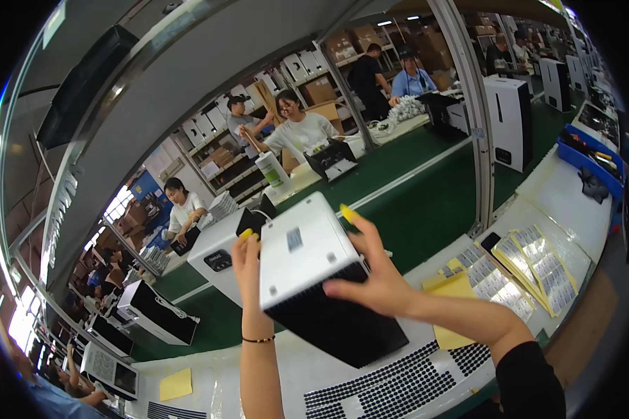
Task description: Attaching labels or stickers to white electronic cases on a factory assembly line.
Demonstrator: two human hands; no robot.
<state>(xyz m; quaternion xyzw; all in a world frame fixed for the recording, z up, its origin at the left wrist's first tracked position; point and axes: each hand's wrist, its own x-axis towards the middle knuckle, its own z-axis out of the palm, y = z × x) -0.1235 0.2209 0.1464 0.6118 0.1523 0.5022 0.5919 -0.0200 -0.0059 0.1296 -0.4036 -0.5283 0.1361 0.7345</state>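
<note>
Between my two hands is a box-shaped white and black appliance (pixel 307 241), tilted above the near worktop. Its white face carries a small grey label and small round feet at the corners; a black side faces down toward me. My left hand (pixel 247 272) grips its left edge, with yellow covers on fingertips. On the other side, my right hand (pixel 374 279) holds the right edge, thumb against the black side and a yellow-covered finger at the top. Just behind my left hand stands another white appliance (pixel 220 255) with a dark oval panel, partly hidden.
Sheets of black round pads (pixel 377 384) and yellow-backed label sheets (pixel 538 269) lie on the white worktop (pixel 251 391). A green conveyor (pixel 412 209) carries several appliances beyond. A metal post (pixel 479 140) rises right of centre; a blue bin (pixel 594 157) holds tools. Co-workers (pixel 304 133) sit opposite.
</note>
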